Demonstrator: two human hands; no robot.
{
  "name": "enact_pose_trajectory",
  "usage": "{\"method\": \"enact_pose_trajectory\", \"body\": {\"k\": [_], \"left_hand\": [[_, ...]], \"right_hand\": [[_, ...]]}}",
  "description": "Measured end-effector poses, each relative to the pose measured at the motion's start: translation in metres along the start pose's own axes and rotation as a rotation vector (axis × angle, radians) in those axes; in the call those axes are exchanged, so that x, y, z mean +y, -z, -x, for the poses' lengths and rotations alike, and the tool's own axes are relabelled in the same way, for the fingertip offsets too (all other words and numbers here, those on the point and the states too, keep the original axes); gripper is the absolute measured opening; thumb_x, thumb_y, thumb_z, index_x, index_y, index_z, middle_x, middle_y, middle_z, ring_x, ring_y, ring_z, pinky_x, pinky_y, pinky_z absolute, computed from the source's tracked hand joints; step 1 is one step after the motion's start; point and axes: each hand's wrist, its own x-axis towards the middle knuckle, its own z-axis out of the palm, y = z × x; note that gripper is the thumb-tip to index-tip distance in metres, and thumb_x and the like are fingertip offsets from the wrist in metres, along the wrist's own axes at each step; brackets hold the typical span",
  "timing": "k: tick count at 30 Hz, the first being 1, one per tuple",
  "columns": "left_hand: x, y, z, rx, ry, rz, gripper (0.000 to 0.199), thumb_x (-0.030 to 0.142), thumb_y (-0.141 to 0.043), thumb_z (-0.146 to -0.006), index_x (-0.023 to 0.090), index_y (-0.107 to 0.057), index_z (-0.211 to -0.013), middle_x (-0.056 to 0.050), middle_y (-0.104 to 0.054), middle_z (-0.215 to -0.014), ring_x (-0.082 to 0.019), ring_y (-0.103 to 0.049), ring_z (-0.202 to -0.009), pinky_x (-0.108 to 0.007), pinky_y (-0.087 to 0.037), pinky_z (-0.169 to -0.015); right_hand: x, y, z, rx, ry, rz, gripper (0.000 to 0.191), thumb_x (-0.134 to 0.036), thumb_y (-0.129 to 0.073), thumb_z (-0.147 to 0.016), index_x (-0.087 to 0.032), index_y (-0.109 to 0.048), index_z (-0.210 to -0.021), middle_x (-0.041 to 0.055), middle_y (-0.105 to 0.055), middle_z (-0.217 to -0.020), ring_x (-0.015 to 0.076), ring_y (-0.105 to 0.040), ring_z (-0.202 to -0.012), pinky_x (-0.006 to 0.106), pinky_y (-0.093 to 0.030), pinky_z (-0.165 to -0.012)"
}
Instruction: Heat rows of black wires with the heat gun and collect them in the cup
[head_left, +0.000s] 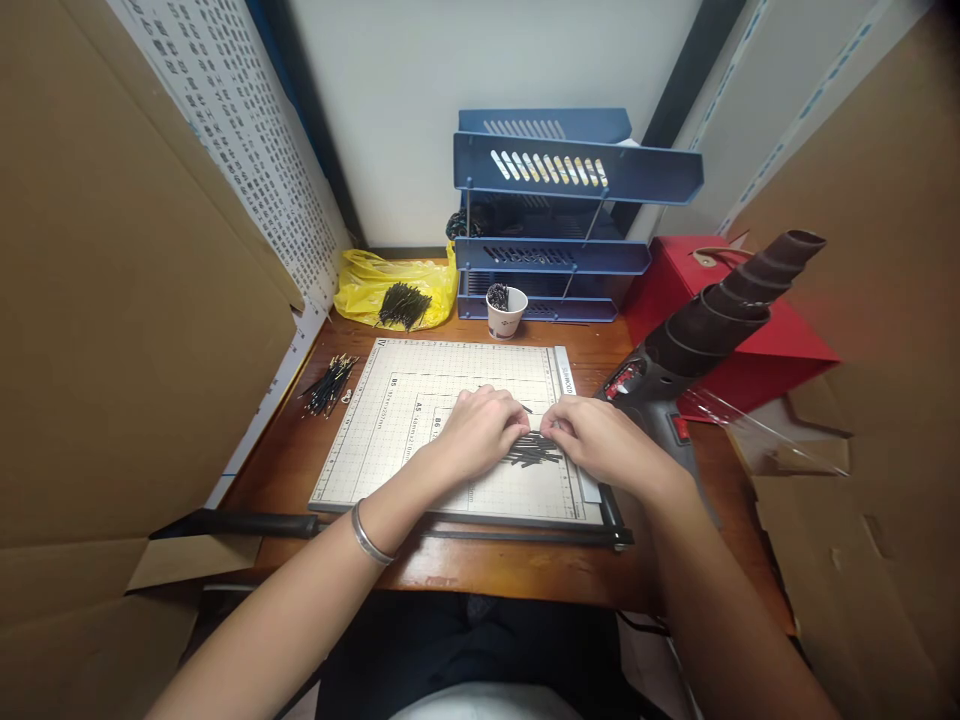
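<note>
My left hand (491, 425), with a metal bangle on its wrist, is closed in a pinch over the right part of a grid-marked paper cutter board (375, 450). My right hand (592, 437) is pinched too, its fingertips a short gap from the left ones. What either pinch holds is too small or hidden to make out. Just below the fingertips lies a row of short black thin tubes or wires (534, 450) on the board. The cutter's long arm with a black handle (270, 524) runs along the board's front edge.
Left of the board lies a bundle of black pieces with pale ends (330, 385). Behind are a yellow bag (356, 285) bearing black pieces (403, 305), a paper cup (507, 318) and blue trays (555, 255). A heat gun (675, 345) and red box (787, 345) stand right.
</note>
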Motion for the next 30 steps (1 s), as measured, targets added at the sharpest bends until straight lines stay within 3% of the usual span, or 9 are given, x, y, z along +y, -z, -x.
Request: {"method": "enact_pose_trajectory", "body": {"k": [6, 13, 19, 30], "left_hand": [[0.0, 0.001, 0.001, 0.0, 0.006, 0.011, 0.016, 0.022, -0.059, -0.099, 0.022, -0.073, -0.091, -0.004, -0.073, -0.101, -0.025, -0.061, -0.102, -0.039, -0.042, -0.089], [-0.008, 0.001, -0.01, 0.146, -0.021, -0.056, 0.012, 0.021, -0.06, -0.097, 0.021, -0.071, -0.101, -0.007, -0.069, -0.111, -0.027, -0.058, -0.108, -0.041, -0.044, -0.093], [-0.006, 0.007, -0.021, 0.059, 0.008, -0.085, 0.014, 0.021, -0.061, -0.095, 0.02, -0.073, -0.089, -0.006, -0.072, -0.104, -0.028, -0.057, -0.104, -0.043, -0.042, -0.09], [0.016, -0.008, -0.016, 0.009, -0.032, -0.029, 0.014, 0.023, -0.064, -0.095, 0.021, -0.076, -0.088, -0.006, -0.074, -0.098, -0.028, -0.06, -0.1, -0.042, -0.044, -0.09]], "right_hand": [[0.0, -0.001, -0.002, 0.01, 0.005, -0.02, 0.021, -0.015, -0.054, -0.089, -0.023, -0.073, -0.089, 0.0019, -0.072, -0.09, 0.0169, -0.061, -0.08, 0.027, -0.035, -0.07], [0.009, 0.0, 0.006, 0.097, -0.039, -0.041, 0.021, -0.025, -0.053, -0.093, -0.024, -0.073, -0.088, 0.0012, -0.069, -0.088, 0.0166, -0.058, -0.076, 0.029, -0.033, -0.067], [0.015, -0.005, 0.022, 0.203, -0.08, -0.065, 0.022, -0.03, -0.055, -0.095, -0.025, -0.074, -0.087, 0.0015, -0.064, -0.082, 0.0163, -0.055, -0.072, 0.03, -0.034, -0.067], [0.014, -0.02, 0.032, 0.289, -0.144, -0.119, 0.021, -0.028, -0.054, -0.094, -0.024, -0.074, -0.091, 0.0015, -0.061, -0.082, 0.0164, -0.055, -0.072, 0.031, -0.035, -0.067]]}}
